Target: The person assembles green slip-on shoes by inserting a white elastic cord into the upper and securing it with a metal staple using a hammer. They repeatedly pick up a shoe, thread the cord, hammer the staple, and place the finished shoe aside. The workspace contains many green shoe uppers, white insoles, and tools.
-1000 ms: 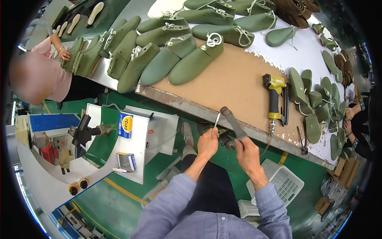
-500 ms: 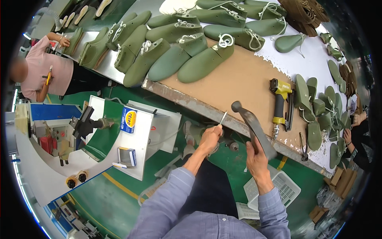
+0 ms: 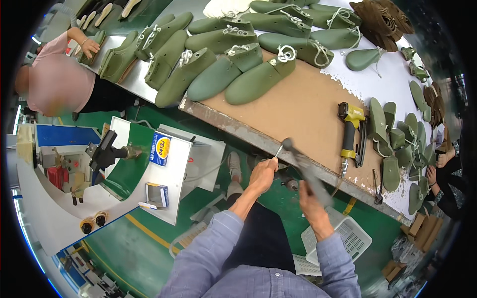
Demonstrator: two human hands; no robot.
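Note:
My left hand (image 3: 263, 175) is closed round a thin, light metal rod (image 3: 279, 150), whose tip points up near the bench edge. In my right hand (image 3: 313, 208) is a dark grey, curved hammer (image 3: 309, 171), smeared by motion. Its rounded knob end is next to the rod's tip; whether they touch I cannot tell. Both hands are just in front of the workbench (image 3: 298, 119). On the bench, beyond my right hand, lies a yellow and black air stapler (image 3: 352, 131). Several green shoe lasts (image 3: 261, 82) with white cords stand along the bench's far left side.
More green lasts (image 3: 380, 121) and dark pincers (image 3: 377, 187) lie at the bench's right. A white machine table (image 3: 169, 198) with small boxes stands at left. White plastic baskets (image 3: 355, 238) sit below. One person (image 3: 64, 82) is at far left, another (image 3: 449, 184) at far right.
The hammer has moved left and down, its knob now close to the rod's tip. My left hand has barely moved. The person at far left has shifted, with an arm stretched toward the lasts.

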